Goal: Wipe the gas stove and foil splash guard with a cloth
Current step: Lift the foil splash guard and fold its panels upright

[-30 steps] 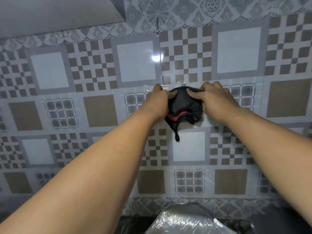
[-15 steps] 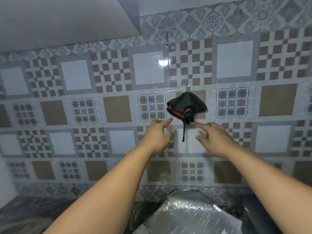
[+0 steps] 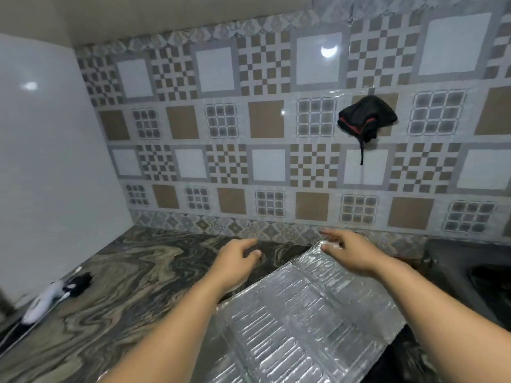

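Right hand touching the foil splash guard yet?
Cannot tell. In the head view the right hand overlaps the foil splash guard's top corner; contact or gap isn't plain.

Cloth [image 3: 366, 118] hangs on wall [image 3: 221, 123] above foil guard [image 3: 304, 313].

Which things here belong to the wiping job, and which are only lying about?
For the job:
- black cloth, hanging on the tiled wall
- foil splash guard
- gas stove, at the right edge

Lying about:
- white lighter-like tool on the marble countertop
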A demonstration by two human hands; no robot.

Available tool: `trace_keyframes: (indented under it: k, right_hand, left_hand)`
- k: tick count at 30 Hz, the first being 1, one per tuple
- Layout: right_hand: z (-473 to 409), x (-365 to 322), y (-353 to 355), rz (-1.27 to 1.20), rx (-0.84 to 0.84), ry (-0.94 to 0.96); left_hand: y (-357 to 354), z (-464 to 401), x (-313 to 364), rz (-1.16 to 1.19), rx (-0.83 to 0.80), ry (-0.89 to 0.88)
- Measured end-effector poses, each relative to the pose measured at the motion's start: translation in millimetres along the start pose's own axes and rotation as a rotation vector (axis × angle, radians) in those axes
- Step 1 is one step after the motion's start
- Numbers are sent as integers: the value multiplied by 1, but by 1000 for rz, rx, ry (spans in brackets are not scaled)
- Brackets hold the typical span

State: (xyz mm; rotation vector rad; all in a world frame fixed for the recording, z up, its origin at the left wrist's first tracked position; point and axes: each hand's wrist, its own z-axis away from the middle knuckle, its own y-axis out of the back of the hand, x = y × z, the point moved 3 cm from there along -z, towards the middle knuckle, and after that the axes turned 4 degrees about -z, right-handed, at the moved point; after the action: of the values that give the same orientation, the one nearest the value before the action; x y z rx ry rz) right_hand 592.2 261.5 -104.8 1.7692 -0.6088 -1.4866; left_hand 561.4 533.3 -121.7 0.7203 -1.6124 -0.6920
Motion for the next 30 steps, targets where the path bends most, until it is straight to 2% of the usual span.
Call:
trace_keyframes:
  k: [7,13,17,21,26,30]
  right_hand:
    - [40,-20,-86,23,-175,-7]
    - [35,-17,-145,141,-339,11]
    - [10,-8,-171,229,-428,21]
    - [-30,7,-189,334,-474,28]
    - [-83,21,-196,314,-509,93]
    - [-126,36,-194,444,-572,102]
  left_hand:
    - [5,94,-85,82,11,160]
    - [-12,138,-148,10,-24,311]
    - [-22,143,-173,-59,-47,414]
    - [-29,131,-184,-156,-89,444]
    - [-32,119,-197,-225,-175,507]
    - [-31,114,-205,-260,-229,537]
